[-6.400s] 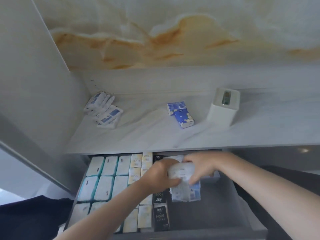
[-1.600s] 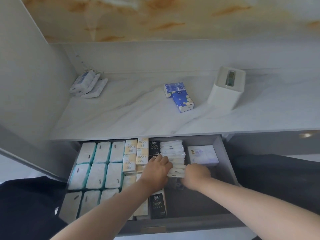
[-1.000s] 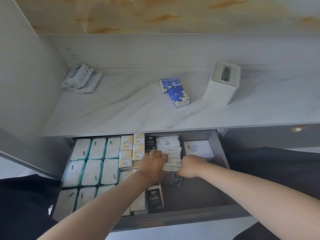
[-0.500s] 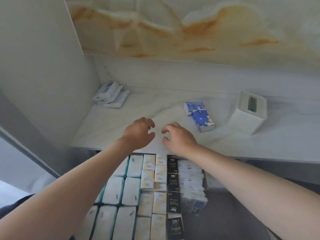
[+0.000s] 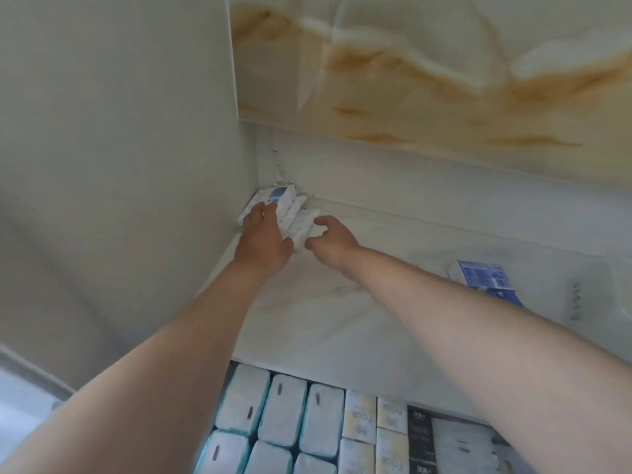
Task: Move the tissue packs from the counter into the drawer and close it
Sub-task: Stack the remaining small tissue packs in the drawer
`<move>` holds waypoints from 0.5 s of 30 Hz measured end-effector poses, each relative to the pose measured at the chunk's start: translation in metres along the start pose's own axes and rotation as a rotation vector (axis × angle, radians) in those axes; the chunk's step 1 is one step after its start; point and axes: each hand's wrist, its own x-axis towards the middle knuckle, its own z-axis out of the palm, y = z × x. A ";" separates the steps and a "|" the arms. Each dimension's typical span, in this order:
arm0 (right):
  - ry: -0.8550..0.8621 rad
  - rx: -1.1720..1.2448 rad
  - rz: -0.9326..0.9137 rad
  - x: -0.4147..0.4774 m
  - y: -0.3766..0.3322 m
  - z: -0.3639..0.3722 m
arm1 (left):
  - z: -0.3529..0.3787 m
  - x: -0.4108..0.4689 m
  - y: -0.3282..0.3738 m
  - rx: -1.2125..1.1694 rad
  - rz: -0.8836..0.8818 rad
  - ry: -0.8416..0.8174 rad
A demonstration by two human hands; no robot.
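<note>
Lying under left hand point(image 5: 265, 239) (counter point(image 5: 307, 319) corner): tissue packs point(image 5: 286, 200).

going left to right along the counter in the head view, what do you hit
left hand → right hand → blue pack → white box; the white packs overlap the left hand, so they are left out
</note>
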 end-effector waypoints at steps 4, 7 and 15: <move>-0.073 0.195 0.051 0.026 -0.010 0.013 | 0.009 0.018 -0.015 0.054 -0.052 -0.085; -0.092 0.338 0.114 0.042 -0.015 0.026 | 0.008 0.023 -0.020 0.135 -0.028 -0.059; -0.022 0.560 0.283 0.079 -0.025 0.048 | 0.004 0.023 -0.023 0.060 -0.057 -0.060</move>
